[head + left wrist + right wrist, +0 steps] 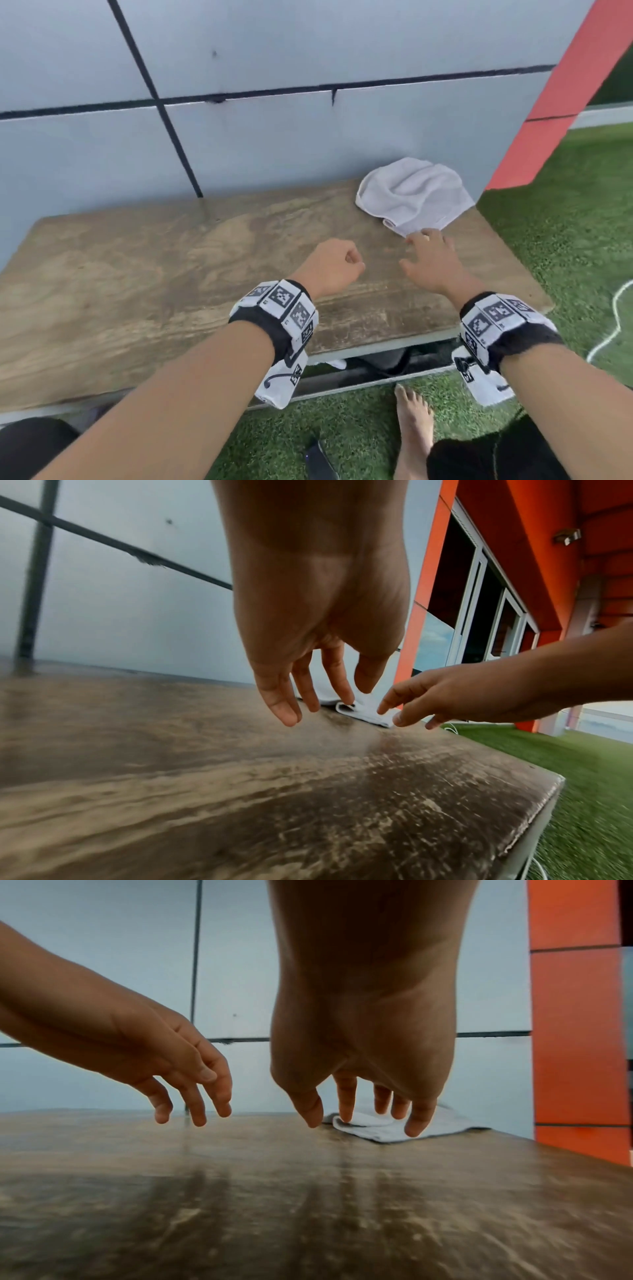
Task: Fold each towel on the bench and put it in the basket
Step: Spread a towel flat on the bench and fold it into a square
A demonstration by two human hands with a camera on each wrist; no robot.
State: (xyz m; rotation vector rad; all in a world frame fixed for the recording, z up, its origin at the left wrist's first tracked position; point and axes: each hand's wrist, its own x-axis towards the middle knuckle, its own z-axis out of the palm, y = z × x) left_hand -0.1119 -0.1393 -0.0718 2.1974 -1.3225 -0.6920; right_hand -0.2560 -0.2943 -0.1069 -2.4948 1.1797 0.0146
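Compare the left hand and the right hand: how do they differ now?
The right hand reaches the edge of the towel; the left hand is short of it, over bare bench. Right fingers spread wide; left fingers hang closer together. Neither holds anything.

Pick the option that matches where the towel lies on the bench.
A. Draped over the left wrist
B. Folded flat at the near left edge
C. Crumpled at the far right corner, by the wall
C: the towel lies crumpled at the bench's far right corner against the wall, the right hand reaching its near edge.
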